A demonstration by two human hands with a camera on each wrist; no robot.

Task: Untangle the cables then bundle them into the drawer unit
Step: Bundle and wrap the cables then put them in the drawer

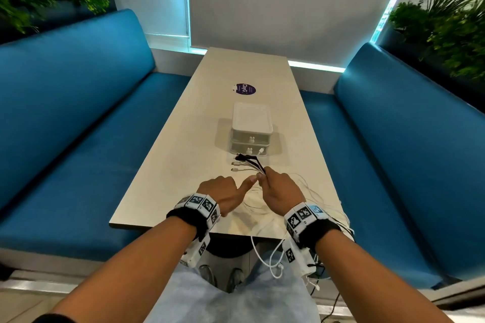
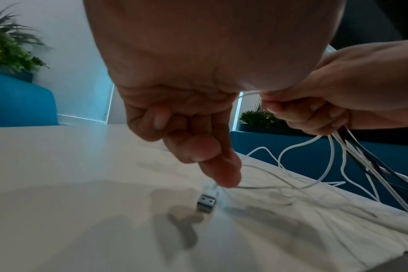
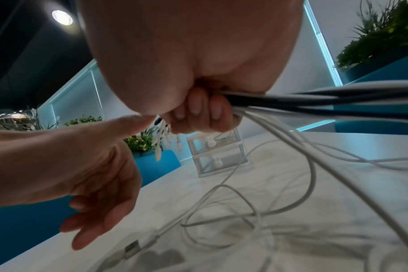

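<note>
My right hand [image 1: 275, 189] grips a bundle of white and black cables [image 1: 252, 164] above the table's near end; their connector ends fan out towards the drawer unit [image 1: 252, 123]. That white unit has two drawers, both closed. In the right wrist view the right hand [image 3: 198, 110] clamps the cables [image 3: 314, 103], which trail off to the right. My left hand [image 1: 233, 187] is beside it, thumb touching the right hand, fingers relaxed and holding nothing [image 3: 93, 184]. A white USB plug [image 2: 206, 201] lies on the table under the left fingertips [image 2: 224, 176]. Loose white loops [image 3: 233, 211] lie on the table.
The long pale table [image 1: 183, 139] runs away from me between two blue benches [image 1: 78, 113]. A purple sticker [image 1: 245, 88] lies beyond the drawer unit. White cable ends [image 1: 265, 257] hang over the near edge by my knees. Plants stand behind both benches.
</note>
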